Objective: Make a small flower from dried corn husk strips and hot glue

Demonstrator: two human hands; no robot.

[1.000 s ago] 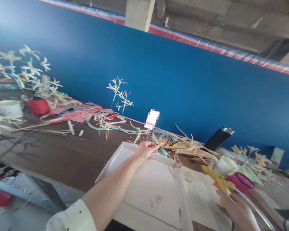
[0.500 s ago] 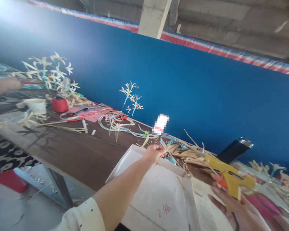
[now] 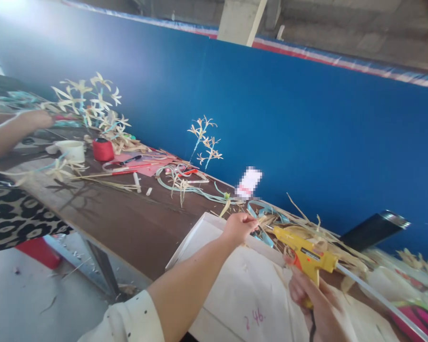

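My right hand (image 3: pixel 323 299) grips a yellow hot glue gun (image 3: pixel 305 250) by its handle, a finger near the orange trigger. A clear glue stick (image 3: pixel 385 300) sticks out of the gun's back. The nozzle points left, close to the fingertips of my left hand (image 3: pixel 239 228). Those fingers are pinched together over the far edge of a white cardboard box lid (image 3: pixel 231 280); whatever is between them is too small to make out. Dried husk strips (image 3: pixel 296 232) and blue ribbon (image 3: pixel 266 237) lie just beyond both hands.
Husk flowers on wire stems (image 3: pixel 205 142) stand against the blue partition (image 3: pixel 306 118). A dark flask (image 3: pixel 374 230) leans at the right. Leftward are a white cup (image 3: pixel 71 151), a red spool (image 3: pixel 103 149) and another person's arm (image 3: pixel 17 130). A blurred-out bright rectangle (image 3: pixel 248 183) stands at the back.
My right hand has brought the glue gun left, so its nozzle is now near my left fingertips. My left hand stays pinched. The view has shifted slightly.
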